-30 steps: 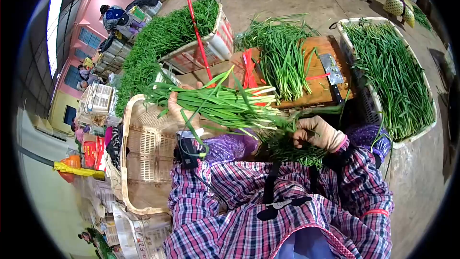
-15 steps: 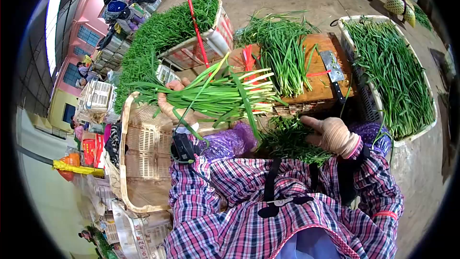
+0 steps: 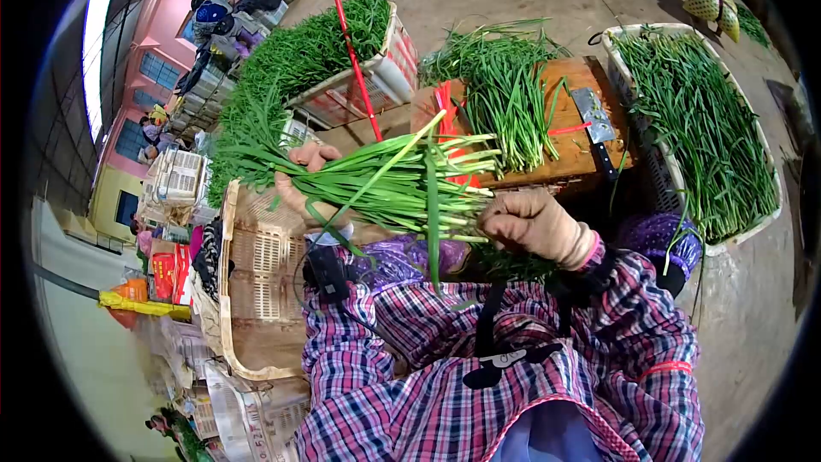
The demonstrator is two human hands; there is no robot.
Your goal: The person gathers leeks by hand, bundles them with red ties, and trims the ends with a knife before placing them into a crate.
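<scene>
A bunch of garlic chives (image 3: pixel 376 184) lies across my left hand (image 3: pixel 295 195), whose gloved fingers wrap round its leafy part. The pale stem ends point to the right, and one loose yellowish stalk slants up over the bunch. My right hand (image 3: pixel 540 227), also gloved, is closed in a pinch at the stem ends; what sits between its fingertips is hidden. Behind the hands, a pile of chives (image 3: pixel 513 111) rests on a wooden board (image 3: pixel 581 75). A cleaver (image 3: pixel 593 115) with a black handle lies on that board, beside red ties (image 3: pixel 449 115).
An open plastic crate (image 3: pixel 226 291) stands at my left. To the right is a white crate (image 3: pixel 611 56) packed with chives. Farther back, more chives (image 3: pixel 316 60) heap over another crate, near an upright red stick (image 3: pixel 355 60). Other people and stacked crates are at far left.
My right hand has moved left and up from beside the board to the stem ends, and its fingers have closed. My left hand still holds the bunch, shifted slightly.
</scene>
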